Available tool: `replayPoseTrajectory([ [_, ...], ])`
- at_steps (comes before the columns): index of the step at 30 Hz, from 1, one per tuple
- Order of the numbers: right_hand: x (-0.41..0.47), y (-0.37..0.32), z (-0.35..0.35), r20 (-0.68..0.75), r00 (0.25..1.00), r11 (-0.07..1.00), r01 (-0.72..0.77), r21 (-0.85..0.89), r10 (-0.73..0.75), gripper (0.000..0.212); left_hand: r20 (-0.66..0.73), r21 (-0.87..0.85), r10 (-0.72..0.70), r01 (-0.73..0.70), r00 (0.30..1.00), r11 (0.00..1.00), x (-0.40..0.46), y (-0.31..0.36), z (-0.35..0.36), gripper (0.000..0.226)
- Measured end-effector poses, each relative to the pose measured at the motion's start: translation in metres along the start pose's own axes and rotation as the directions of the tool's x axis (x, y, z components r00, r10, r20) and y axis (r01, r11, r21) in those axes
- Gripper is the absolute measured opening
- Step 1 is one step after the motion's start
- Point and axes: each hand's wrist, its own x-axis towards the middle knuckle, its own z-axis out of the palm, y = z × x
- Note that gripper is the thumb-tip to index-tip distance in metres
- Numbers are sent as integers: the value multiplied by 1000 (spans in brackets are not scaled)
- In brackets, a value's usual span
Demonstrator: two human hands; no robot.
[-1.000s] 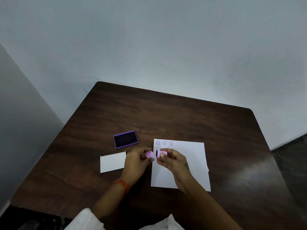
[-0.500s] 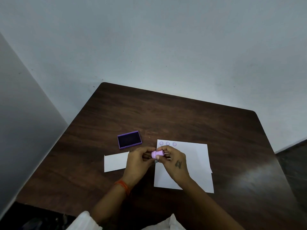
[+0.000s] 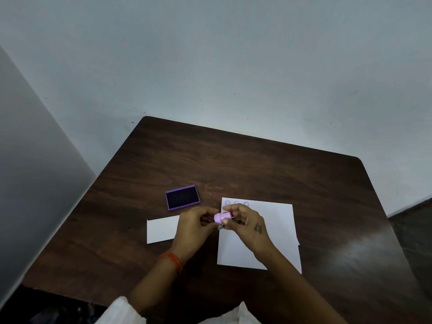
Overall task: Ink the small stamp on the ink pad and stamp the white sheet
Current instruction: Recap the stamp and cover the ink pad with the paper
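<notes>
1. table (image 3: 257, 174): dark wood top, seen from above w/ a pale wall behind its far edge.
2. small stamp (image 3: 221, 217): pink, lying on its side in the air, held between both hands just above the upper-left corner of the white sheet. the cap end at 9 o'clock looks seated on the body, though the join is too small to tell for sure.
3. left hand (image 3: 195, 226): fingers curled and closed on the 9 o'clock end of the stamp; orange thread band (image 3: 171, 259) on the wrist.
4. right hand (image 3: 247, 224): thumb and fingers pinched on the 3 o'clock end of the stamp; small dark mark on the back of the hand.
5. white sheet (image 3: 278, 230): flat on the table, at 3 o'clock from the stamp and partly under the right hand and forearm. three round purple prints (image 3: 236, 203) in a row along its top edge, near the left corner.
6. ink pad (image 3: 182, 197): purple tray, lid off, dark pad showing; at 10 o'clock from the stamp, apart from both hands and the sheet.
7. small white card (image 3: 161, 231): flat on the table at 8 o'clock from the stamp, its right end hidden behind the left hand.
</notes>
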Motion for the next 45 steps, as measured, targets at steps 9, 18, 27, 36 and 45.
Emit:
replayPoseTrajectory([
  [9, 3, 6, 1, 49, 996, 998, -68, -7, 68, 27, 18, -33, -5, 6, 1000, 999, 1, -6, -2, 21],
  [18, 4, 10, 4, 65, 988, 989, -143, 50, 139, 20, 30, -49, -15, 16, 999, 999, 1, -8, 0, 21],
  [27, 9, 10, 11, 143, 969, 963, -224, 151, 203, 22, 1, -1, 26, -26, 1000, 1000, 0, -17, 3, 18],
  [36, 32, 10, 38, -1, 1000, 982, -30, -185, 31, 10, -68, -63, -55, 51, 996, 997, 6, -31, -14, 55],
  [45, 47, 20, 59, 66, 998, 917, 11, -399, 17, 21, -148, -48, -162, 157, 976, 986, 3, -51, -33, 53],
])
